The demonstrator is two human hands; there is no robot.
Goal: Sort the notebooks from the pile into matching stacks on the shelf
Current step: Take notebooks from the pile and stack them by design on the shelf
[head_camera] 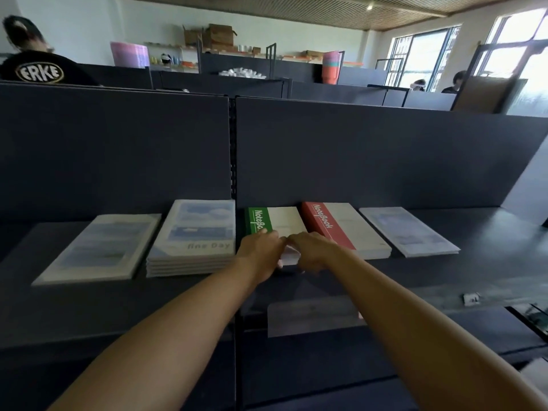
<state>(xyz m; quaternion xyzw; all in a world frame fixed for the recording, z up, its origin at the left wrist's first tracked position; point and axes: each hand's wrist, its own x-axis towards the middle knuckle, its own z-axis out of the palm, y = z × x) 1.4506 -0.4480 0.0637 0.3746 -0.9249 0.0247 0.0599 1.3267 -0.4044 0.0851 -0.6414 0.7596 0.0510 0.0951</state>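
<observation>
Green notebook point(274, 225) lies under both hands (left hand point(261, 250), right hand point(311, 252)).

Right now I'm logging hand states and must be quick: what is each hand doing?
Left hand: grips the near edge of the green notebook stack.
Right hand: grips the same stack's near edge, fingers curled at its front.
</observation>
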